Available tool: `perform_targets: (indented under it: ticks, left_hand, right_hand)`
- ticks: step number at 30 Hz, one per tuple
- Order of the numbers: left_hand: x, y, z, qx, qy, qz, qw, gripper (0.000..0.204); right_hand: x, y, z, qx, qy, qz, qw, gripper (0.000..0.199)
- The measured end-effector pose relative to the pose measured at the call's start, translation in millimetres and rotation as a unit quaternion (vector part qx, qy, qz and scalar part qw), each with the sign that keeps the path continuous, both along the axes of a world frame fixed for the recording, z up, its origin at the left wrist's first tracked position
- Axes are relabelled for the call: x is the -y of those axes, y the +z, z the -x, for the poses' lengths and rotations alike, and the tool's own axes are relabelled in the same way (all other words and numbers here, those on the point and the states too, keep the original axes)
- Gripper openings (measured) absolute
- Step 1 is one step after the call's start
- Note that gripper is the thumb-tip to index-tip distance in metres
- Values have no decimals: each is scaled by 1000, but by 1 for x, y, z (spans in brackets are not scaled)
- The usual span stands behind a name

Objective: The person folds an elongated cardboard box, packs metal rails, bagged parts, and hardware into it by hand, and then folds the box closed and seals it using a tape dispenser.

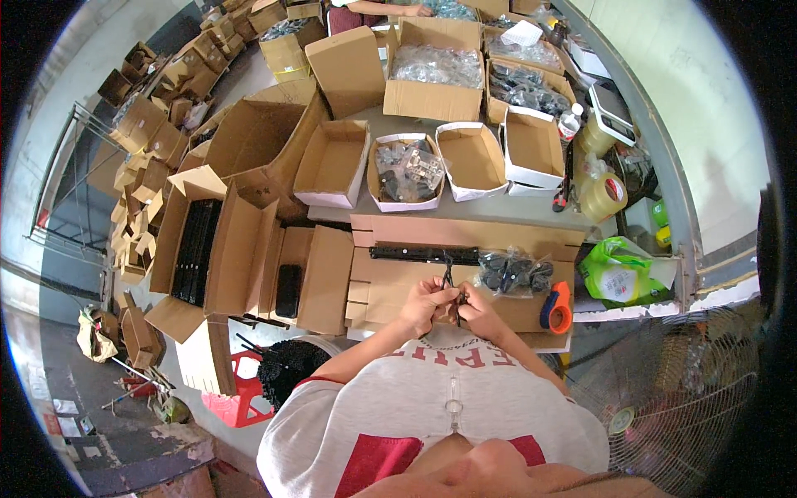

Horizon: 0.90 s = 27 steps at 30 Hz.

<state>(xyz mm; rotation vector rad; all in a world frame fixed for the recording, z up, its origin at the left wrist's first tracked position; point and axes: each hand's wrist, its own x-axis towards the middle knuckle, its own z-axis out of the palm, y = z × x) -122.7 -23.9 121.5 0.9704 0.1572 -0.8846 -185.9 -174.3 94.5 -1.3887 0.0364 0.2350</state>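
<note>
Close in front of my chest, my left hand (427, 302) and my right hand (476, 307) meet with fingers pinched together. Between them is a thin, dark, strip-like piece (448, 270) whose upper end sticks up past the fingers; its exact kind is too small to make out. Just beyond lie long black bars (423, 255) on a flattened cardboard sheet (382, 290). To the right of the bars rests a clear plastic bag of black parts (513, 272). An orange and blue tape dispenser (557, 309) sits near the sheet's right edge.
Shallow open boxes (332, 162) line the table's far side, one holding bagged parts (411, 170). At left stands a carton of black bars (198, 249). A green bag (618, 270), tape rolls (603, 197) and a fan (664, 398) are on the right. Another person's arm (382, 8) shows at the top.
</note>
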Motion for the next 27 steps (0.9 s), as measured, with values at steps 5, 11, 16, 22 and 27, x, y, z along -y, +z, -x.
perform_targets:
  ticks: [5, 11, 16, 22, 27]
  left_hand:
    - [0, -3, -7, 15, -6, -25, 1000, 23]
    - [3, -4, -6, 62, 20, -94, 993, 27]
    - [-4, -1, -7, 36, 20, -67, 997, 16]
    - [-19, -24, -18, 403, -56, -188, 894, 28]
    - [-19, -56, -31, 46, -4, -111, 993, 28]
  right_hand:
    - [-1, 21, 2, -53, -45, -11, 998, 13]
    - [3, 25, -1, -27, -50, -15, 998, 11]
    - [2, 40, 4, -4, 2, 115, 993, 16]
    - [22, 67, 7, -9, 81, -219, 972, 29]
    - [17, 78, 2, -21, 34, -45, 998, 28]
